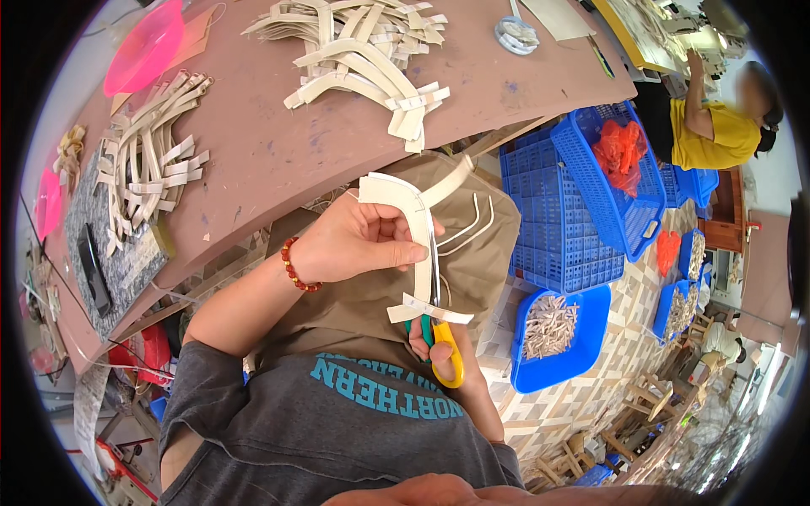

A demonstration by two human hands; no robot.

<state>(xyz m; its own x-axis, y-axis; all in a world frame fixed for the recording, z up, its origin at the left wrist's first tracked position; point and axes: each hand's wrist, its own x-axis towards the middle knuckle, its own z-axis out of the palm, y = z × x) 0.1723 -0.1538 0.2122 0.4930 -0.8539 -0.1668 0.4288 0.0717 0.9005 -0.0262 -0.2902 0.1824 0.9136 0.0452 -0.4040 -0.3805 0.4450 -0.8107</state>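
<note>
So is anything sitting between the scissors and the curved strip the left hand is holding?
Nothing visible does. The left hand pinches the curved cream strip over the lap, and the scissors in the right hand already run their blades up along the strip's right edge. The loose strips lie away on the table.

Scissors [442,337]: green and yellow handles; curved strip [418,244]: cream. Bench [278,143]: dull reddish-brown top, with cream strip piles [363,51] at its far edge and a pink bowl [145,48] at its far left corner. Crates [591,194]: blue lattice; bracelet [294,266]: red beads.
</note>
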